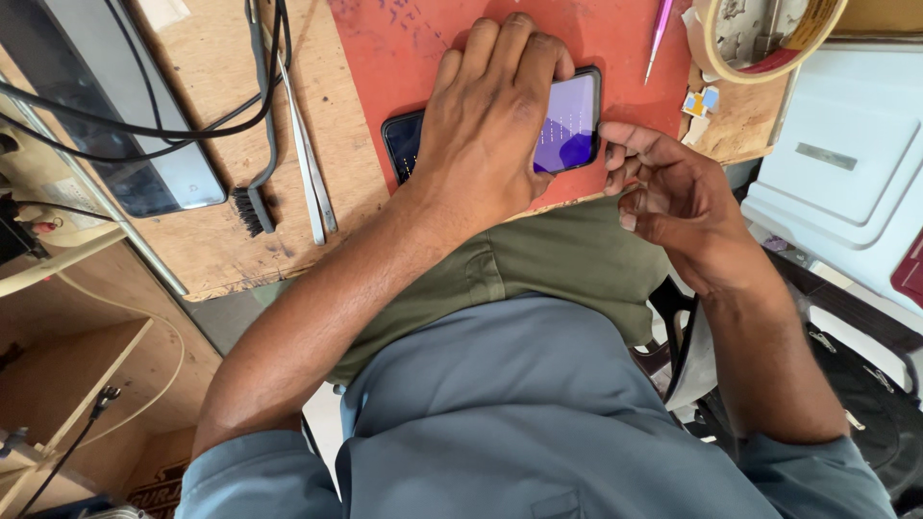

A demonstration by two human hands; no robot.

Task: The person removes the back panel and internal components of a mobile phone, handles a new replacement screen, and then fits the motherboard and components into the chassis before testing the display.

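Note:
A black smartphone [569,123] with a lit purple screen lies flat on a red work mat [413,48] at the near edge of a wooden bench. My left hand [490,115] rests palm down over the phone's middle and covers most of it. My right hand [663,187] touches the phone's right end with thumb and fingertips, its other fingers curled.
Metal tweezers [310,163] and a small black brush [255,187] lie on the wooden bench [207,240] left of the mat. Black cables [144,125] run over a grey device [135,115]. A pink tool [660,34], a tape roll [769,48] and a white box [846,163] are on the right.

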